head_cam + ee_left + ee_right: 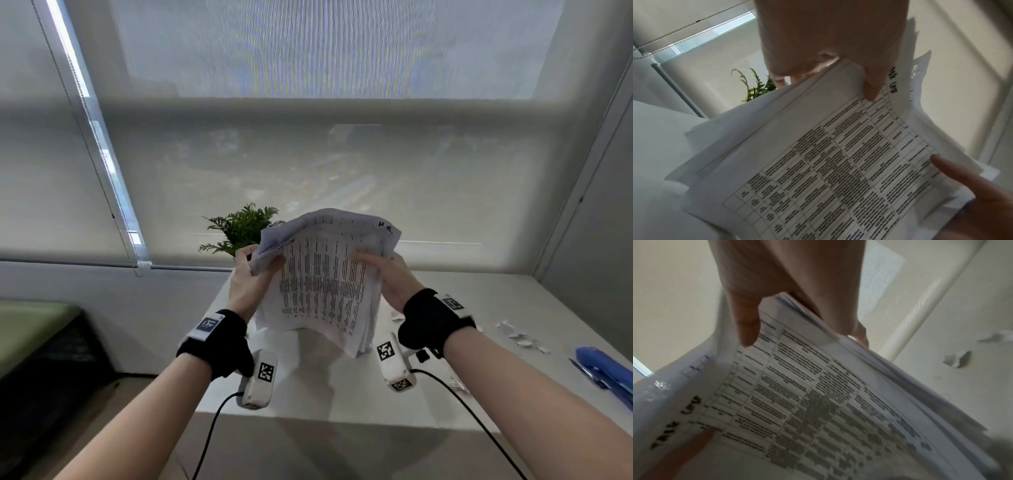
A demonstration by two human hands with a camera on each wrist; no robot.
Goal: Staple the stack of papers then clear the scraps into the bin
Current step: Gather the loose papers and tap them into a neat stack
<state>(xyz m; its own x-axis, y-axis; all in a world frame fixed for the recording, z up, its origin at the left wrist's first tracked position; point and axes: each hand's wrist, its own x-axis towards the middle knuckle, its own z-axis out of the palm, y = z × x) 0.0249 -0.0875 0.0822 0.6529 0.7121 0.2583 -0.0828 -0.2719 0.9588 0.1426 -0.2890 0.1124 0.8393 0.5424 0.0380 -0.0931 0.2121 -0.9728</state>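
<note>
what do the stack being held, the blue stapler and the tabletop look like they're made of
Stack of papers: thin matte white printed sheets; it bends and fans between the left hand and right hand. Blue stapler: probably glossy plastic shell, with a metal-looking strip along its side. Table: smooth, matte, off-white surface, perhaps laminate; unclear.

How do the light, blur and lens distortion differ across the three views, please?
Head view: bright blind backlights the scene, wide-angle bends its edges, the stack of papers casts a soft shadow on the table. Left wrist view: left hand looms dim and soft, table text fairly legible. Right wrist view: right hand shadowed, print smeared, scraps blurred.
</note>
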